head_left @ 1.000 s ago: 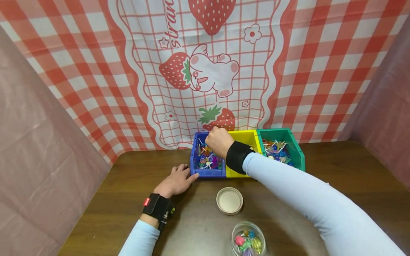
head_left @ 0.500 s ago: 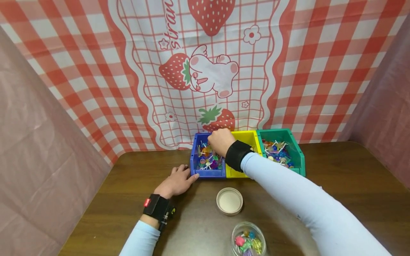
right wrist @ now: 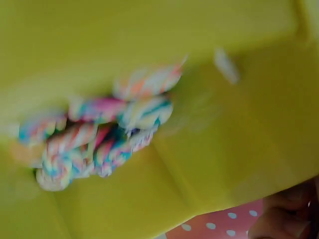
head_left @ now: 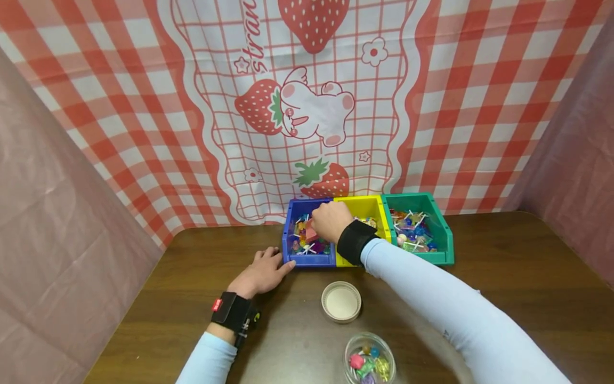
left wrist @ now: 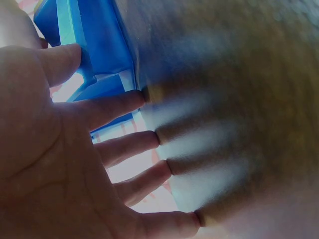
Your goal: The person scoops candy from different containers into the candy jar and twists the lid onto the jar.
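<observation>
My left hand (head_left: 261, 273) lies on the table with fingers spread, its thumb against the front left corner of the blue bin (head_left: 314, 260). The left wrist view shows the fingertips (left wrist: 149, 139) down on the tabletop beside the bin wall. My right hand (head_left: 332, 221) is over the line between the blue and yellow bins, fingers curled. It pinches a small salmon-pink piece (head_left: 310, 231) above the mixed candies and lollipops in the blue bin; its exact kind is unclear. Twisted striped candies (right wrist: 99, 129) lie in the yellow bin (right wrist: 239, 164), blurred in the right wrist view.
A green bin (head_left: 443, 242) with lollipops stands at the right end of the row. In front lie a round cream lid (head_left: 341, 302) and a clear jar (head_left: 369, 358) with several colourful pieces. A strawberry-print checked cloth (head_left: 192, 160) hangs behind the table.
My right hand has shifted slightly down and to the right, and the salmon-pink piece now shows at its fingers. The left hand stays by the blue bin.
</observation>
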Tool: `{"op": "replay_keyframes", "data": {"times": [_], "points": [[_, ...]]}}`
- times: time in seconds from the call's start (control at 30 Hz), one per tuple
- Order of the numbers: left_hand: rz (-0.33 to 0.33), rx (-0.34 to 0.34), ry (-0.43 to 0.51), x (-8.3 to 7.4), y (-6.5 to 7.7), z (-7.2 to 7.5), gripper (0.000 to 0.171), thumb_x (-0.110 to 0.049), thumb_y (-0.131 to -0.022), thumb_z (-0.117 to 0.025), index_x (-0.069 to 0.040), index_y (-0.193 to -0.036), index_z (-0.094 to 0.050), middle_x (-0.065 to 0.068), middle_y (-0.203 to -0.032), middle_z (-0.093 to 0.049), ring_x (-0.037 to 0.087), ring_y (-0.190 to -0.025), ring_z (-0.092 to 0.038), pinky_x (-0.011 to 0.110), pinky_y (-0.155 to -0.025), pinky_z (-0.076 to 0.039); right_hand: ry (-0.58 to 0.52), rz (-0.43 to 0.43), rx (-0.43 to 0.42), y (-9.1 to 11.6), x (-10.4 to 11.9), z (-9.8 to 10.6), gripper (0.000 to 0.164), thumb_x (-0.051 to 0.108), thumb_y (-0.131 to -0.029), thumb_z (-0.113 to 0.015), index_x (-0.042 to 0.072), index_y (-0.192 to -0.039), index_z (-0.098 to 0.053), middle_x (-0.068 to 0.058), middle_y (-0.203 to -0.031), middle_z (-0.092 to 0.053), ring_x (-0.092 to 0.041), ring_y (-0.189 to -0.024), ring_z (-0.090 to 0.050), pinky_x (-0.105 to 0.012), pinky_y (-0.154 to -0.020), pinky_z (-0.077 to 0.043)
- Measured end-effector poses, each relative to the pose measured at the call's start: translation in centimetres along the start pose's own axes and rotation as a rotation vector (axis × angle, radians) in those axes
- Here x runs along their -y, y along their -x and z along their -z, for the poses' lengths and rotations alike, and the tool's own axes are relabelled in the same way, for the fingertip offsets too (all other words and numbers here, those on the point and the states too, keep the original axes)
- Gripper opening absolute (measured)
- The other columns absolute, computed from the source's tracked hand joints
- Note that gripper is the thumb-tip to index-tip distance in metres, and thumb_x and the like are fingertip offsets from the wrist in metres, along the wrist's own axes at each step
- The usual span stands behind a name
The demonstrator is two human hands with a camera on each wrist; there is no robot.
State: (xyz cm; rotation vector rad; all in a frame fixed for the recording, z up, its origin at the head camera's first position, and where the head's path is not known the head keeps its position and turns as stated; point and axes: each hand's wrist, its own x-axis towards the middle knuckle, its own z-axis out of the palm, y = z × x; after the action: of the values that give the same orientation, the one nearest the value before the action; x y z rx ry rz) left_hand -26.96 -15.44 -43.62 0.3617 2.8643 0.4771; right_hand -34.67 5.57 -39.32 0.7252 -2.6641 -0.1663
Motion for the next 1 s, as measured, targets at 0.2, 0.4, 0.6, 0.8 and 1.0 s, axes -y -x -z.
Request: {"op": "replay_keyframes", "data": {"times": [0.2,0.4,0.6,0.8,1.0], "points": [[-0.002,-0.007,0.006,0.0,0.2,0.1,0.069,-0.057,-0.102,-0.041,-0.006,-0.147,-0.049,0.017,-0.155,-0.035,0.039,-0.141,-0.028,0.061,-0.107,-0.033,-0.005,-0.079,-0.041,0.1,1.2,-0.2,0.021,0.016,-0.095,-0.063,0.010,-0.080,-0.077,-0.007,-0.074,-0.070,-0.027,-0.063,-0.066,-0.044,-0.054,-0.055],[-0.012,-0.010,0.000,0.0,0.0,-0.1,0.067,-0.056,-0.103,-0.040,-0.007,-0.147,-0.050,0.017,-0.154,-0.036,0.040,-0.140,-0.029,0.061,-0.107,-0.033,-0.011,-0.102,-0.101,0.1,1.8,-0.6,0.021,0.011,-0.093,-0.064,0.009,-0.077,-0.076,-0.006,-0.072,-0.070,-0.026,-0.063,-0.066,-0.043,-0.053,-0.055],[-0.009,-0.006,-0.002,0.0,0.0,-0.2,0.067,-0.057,-0.103,-0.040,-0.006,-0.146,-0.050,0.017,-0.154,-0.035,0.040,-0.140,-0.029,0.062,-0.107,-0.033,-0.012,-0.064,-0.150,0.0,1.5,-1.4,0.022,0.009,-0.092,-0.064,0.009,-0.072,-0.073,-0.005,-0.068,-0.068,-0.025,-0.059,-0.065,-0.041,-0.049,-0.054],[-0.008,-0.010,-0.003,-0.1,0.0,-0.3,0.065,-0.055,-0.103,-0.040,-0.008,-0.147,-0.050,0.017,-0.154,-0.036,0.040,-0.140,-0.029,0.062,-0.106,-0.033,0.019,0.019,-0.160,-0.1,1.0,-1.6,0.019,0.012,-0.093,-0.065,0.009,-0.076,-0.072,-0.005,-0.070,-0.068,-0.024,-0.060,-0.064,-0.040,-0.053,-0.055],[-0.005,-0.010,-0.003,-0.1,0.1,-0.2,0.065,-0.055,-0.103,-0.040,-0.007,-0.147,-0.050,0.017,-0.154,-0.036,0.040,-0.140,-0.029,0.063,-0.106,-0.033,0.002,0.008,-0.130,-0.1,1.0,-1.7,0.022,0.014,-0.095,-0.063,0.009,-0.077,-0.074,-0.006,-0.071,-0.069,-0.025,-0.060,-0.065,-0.041,-0.053,-0.055]]}}
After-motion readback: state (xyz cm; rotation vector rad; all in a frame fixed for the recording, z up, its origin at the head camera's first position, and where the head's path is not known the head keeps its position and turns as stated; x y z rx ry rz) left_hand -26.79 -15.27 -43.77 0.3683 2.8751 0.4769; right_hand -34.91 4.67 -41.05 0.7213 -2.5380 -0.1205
